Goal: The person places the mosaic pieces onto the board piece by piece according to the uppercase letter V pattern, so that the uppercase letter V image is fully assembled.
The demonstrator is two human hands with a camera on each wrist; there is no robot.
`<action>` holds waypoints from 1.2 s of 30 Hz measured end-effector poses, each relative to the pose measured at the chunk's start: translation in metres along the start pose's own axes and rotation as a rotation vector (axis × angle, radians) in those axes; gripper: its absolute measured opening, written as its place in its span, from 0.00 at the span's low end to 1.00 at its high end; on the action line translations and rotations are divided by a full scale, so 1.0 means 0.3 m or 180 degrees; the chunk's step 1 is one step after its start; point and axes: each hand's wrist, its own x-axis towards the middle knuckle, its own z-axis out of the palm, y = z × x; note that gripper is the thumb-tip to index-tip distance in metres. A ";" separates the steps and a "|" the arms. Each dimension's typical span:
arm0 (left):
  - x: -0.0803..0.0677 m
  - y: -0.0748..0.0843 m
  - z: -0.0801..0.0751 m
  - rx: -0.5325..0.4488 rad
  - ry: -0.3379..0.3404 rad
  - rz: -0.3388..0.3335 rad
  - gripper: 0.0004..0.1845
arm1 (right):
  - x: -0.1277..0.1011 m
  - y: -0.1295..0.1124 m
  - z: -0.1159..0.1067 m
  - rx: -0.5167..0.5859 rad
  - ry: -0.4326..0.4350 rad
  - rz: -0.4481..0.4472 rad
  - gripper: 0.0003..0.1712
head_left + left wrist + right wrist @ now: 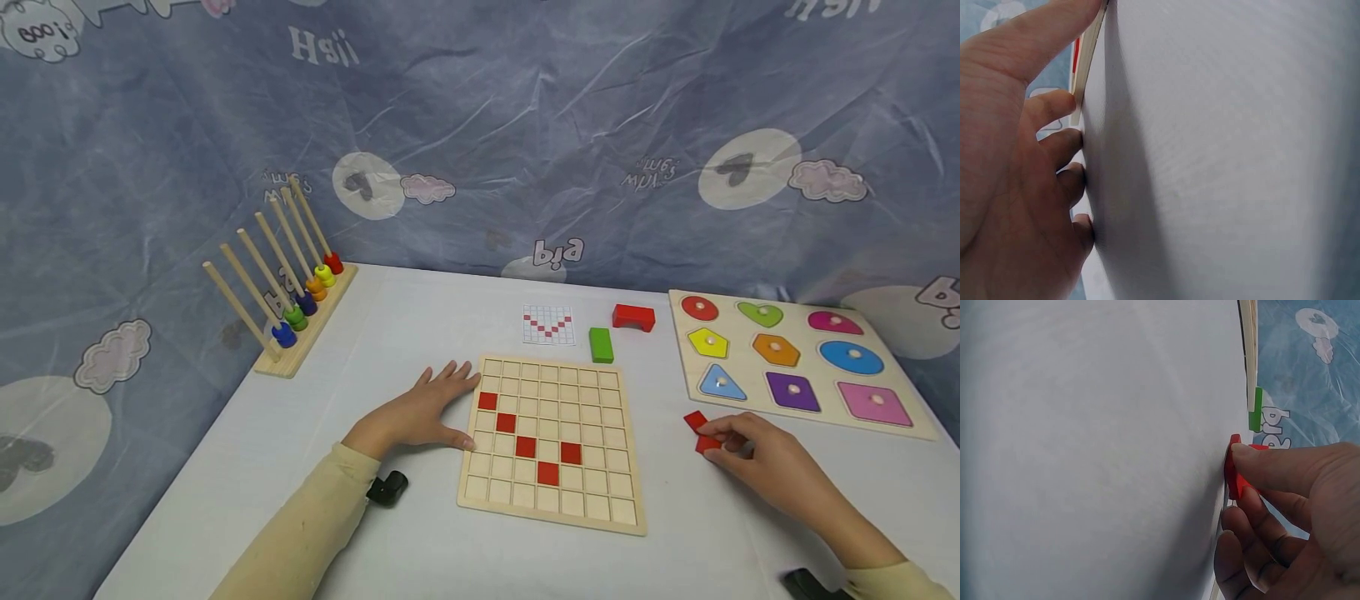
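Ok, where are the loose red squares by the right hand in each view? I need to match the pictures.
Head: the red squares lie on the white table, right of the grid board, under the right hand fingertips.
Left wrist: not in it; only the left hand against the grid board's edge.
Right wrist: right of centre, pinched by the fingers.
Shared landmark: the white table.

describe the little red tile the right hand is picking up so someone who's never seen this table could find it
Start at the square wooden grid board in the middle of the white table. Just off its right side, in front of the shape puzzle, the right hand pinches a small red square tile. A second red tile lies loose beside it, untouched.
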 end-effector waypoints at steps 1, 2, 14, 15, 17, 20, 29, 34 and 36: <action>0.000 0.000 0.000 0.0004 0.0003 0.0000 0.58 | 0.000 0.000 0.000 -0.0001 0.0004 -0.0006 0.19; 0.000 0.000 0.000 0.0006 0.0003 -0.0001 0.58 | -0.001 0.000 0.000 -0.0002 0.0003 -0.0008 0.19; 0.000 -0.002 0.001 0.0012 -0.0009 0.0009 0.58 | -0.003 0.001 0.000 -0.0026 0.0033 -0.0015 0.19; 0.000 -0.002 0.001 0.0013 -0.0008 0.0010 0.58 | -0.003 0.001 0.000 -0.0034 0.0036 -0.0018 0.19; 0.001 -0.002 0.002 0.0020 -0.0010 0.0007 0.58 | -0.004 0.001 0.000 -0.0041 0.0011 -0.0012 0.19; 0.003 -0.003 0.003 0.0033 -0.0005 -0.0007 0.58 | -0.005 0.003 0.000 -0.0053 -0.0049 0.0002 0.20; 0.004 -0.004 0.007 0.0046 -0.0003 -0.0045 0.58 | -0.015 0.007 -0.001 -0.0055 -0.0069 -0.0077 0.19; 0.002 -0.001 0.003 0.0033 0.0001 -0.0016 0.58 | -0.016 0.006 -0.002 -0.0030 -0.0019 -0.0107 0.18; 0.002 0.002 0.001 0.0022 0.0004 -0.0002 0.58 | -0.016 0.003 -0.003 -0.0008 -0.0014 -0.0107 0.18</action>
